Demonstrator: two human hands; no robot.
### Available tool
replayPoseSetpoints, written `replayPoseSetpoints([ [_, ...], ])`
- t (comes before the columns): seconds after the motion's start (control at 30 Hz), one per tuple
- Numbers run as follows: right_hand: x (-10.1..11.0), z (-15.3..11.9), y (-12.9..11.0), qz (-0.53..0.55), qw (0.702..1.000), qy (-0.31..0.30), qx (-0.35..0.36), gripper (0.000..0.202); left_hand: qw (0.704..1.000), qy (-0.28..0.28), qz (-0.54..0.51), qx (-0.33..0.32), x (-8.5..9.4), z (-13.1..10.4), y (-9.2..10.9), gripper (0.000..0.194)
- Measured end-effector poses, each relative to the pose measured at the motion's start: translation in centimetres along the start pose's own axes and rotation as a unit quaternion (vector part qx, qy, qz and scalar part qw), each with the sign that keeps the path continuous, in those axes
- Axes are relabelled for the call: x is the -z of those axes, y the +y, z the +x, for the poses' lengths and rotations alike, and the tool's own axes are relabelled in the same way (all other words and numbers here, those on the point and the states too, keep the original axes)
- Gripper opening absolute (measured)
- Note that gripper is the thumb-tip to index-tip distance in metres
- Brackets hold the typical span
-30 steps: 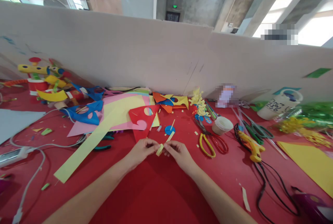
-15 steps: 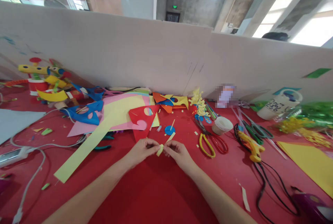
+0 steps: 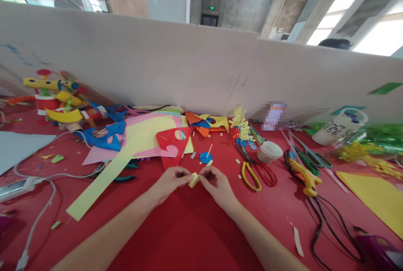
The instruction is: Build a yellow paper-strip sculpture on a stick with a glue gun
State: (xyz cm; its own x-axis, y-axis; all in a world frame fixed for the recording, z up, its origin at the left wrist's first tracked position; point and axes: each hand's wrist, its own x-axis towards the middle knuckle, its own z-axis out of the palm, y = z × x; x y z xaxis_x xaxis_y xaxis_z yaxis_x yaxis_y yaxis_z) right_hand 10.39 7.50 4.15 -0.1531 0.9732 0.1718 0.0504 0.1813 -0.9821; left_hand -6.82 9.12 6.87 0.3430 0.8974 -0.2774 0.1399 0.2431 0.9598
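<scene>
A small pale yellow paper strip [image 3: 194,180] is pinched between my two hands above the red table [image 3: 192,229]. My left hand [image 3: 174,182] grips its left side with thumb and forefinger. On its other side, my right hand [image 3: 215,181] pinches the strip, part of which sticks out above the fingers. Just beyond my hands lies a blue disc [image 3: 205,157] with a thin stick on it. A red paper mask [image 3: 172,145] rests behind my left hand.
To the right are yellow-handled pliers [image 3: 251,176], a paper cup [image 3: 270,152] and a yellow glue gun [image 3: 306,175] with a black cord. Coloured paper [image 3: 141,130], a blue mask [image 3: 103,136] and a white cable lie left. A pale partition [image 3: 157,61] stands behind.
The pale strip shows less of its length beyond my right fingers than before. My right fingers have shifted slightly upward; my left hand has barely moved.
</scene>
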Motion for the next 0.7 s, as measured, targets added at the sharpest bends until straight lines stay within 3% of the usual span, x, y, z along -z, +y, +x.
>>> replayPoseSetpoints([
  [0.1,-0.05,-0.36,-0.32,-0.09,0.991,0.001,0.099,0.007,0.999,-0.001,-0.047,0.018,-0.03,-0.06,0.03,0.028],
  [0.2,-0.03,-0.61,-0.69,-0.155,0.976,-0.017,0.153,0.012,0.997,-0.002,-0.076,0.021,-0.09,-0.08,-0.09,0.027],
  [0.7,-0.04,-0.9,-1.03,-0.187,0.965,0.007,0.184,0.01,0.987,0.004,-0.149,0.054,-0.45,-0.54,0.07,0.019],
])
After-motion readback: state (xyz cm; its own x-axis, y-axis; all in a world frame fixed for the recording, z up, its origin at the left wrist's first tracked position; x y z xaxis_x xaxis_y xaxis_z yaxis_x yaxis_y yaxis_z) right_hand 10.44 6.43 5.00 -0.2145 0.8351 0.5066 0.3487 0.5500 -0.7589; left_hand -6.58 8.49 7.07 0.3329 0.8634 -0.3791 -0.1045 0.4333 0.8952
